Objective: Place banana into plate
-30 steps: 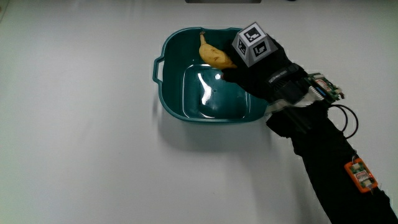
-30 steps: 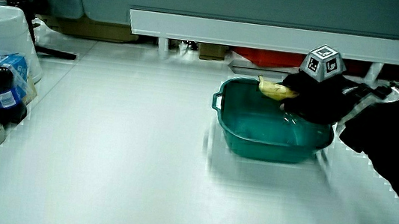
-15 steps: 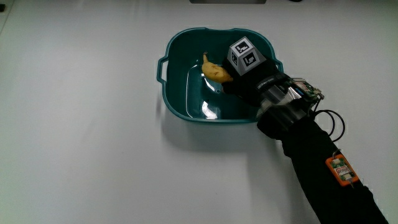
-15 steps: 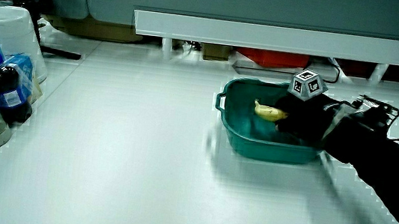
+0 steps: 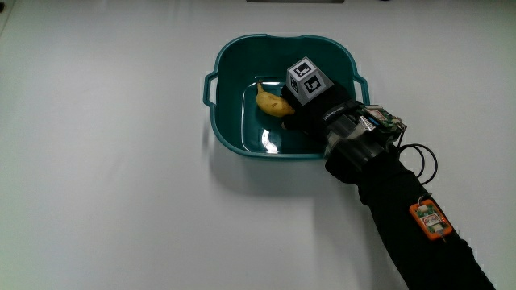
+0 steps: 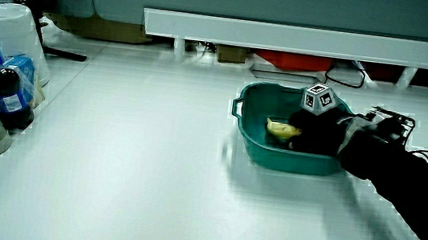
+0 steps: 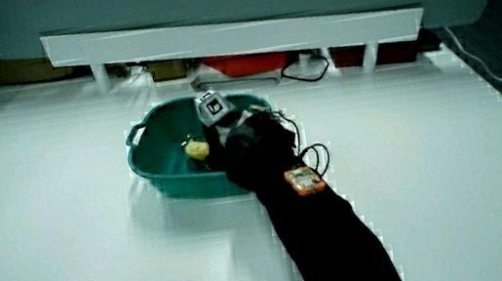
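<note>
A teal basin [image 5: 230, 129] with two small handles serves as the plate; it stands on the white table and shows in both side views [image 6: 290, 159] [image 7: 172, 185]. A yellow banana [image 5: 273, 102] lies low inside it, close to the basin's floor, and appears in both side views [image 6: 280, 128] [image 7: 196, 149]. The gloved hand [image 5: 313, 113] reaches down into the basin over the rim nearest the person. Its fingers are curled around one end of the banana. The patterned cube [image 5: 305, 79] sits on its back. The banana's held end is hidden under the fingers.
In a side view, a white container [image 6: 7, 32] and a dark bottle [image 6: 4, 101] with other jars stand at the table's edge, well away from the basin. A low white partition [image 6: 304, 40] runs along the table. The forearm [image 5: 403, 225] stretches from the basin toward the person.
The hand has carried the banana from the basin's upper rim down into the basin, near its floor. The basin has stayed where it was.
</note>
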A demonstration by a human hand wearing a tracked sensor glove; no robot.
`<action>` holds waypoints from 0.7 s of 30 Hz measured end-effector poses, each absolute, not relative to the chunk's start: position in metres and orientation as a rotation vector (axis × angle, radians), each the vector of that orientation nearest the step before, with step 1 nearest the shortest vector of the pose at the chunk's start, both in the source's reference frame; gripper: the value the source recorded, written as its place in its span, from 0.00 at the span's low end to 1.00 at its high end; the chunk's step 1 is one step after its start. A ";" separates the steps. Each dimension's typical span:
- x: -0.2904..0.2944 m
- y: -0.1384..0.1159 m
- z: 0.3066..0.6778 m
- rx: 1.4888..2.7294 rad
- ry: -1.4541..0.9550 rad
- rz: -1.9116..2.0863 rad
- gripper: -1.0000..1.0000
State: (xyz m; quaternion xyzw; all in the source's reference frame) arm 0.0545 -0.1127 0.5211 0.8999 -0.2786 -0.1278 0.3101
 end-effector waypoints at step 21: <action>0.057 -0.111 0.538 2.326 -0.700 -0.360 0.50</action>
